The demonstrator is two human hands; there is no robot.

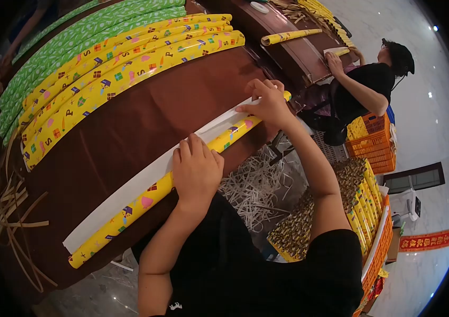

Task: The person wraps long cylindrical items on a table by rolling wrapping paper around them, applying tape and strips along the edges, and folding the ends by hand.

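A yellow patterned paper roll (145, 203) lies along the near edge of the brown table, with a strip of its white underside showing on the far side. My left hand (197, 168) rests on the middle of the roll, its fingers bent over the top onto the white strip. Near the roll's right end is my right hand (267, 103), its fingers curled and the thumb on the paper's white edge. Several yellow rolls (129, 79) and green rolls (92, 47) lie side by side across the table's far left part.
Brown strips (23, 224) lie at the table's left end. Shredded paper (258, 185) covers the floor by the table. A co-worker (362, 90) handles a roll at another table (288, 58). Orange crates (375, 145) and stacked yellow rolls (364, 206) stand at the right.
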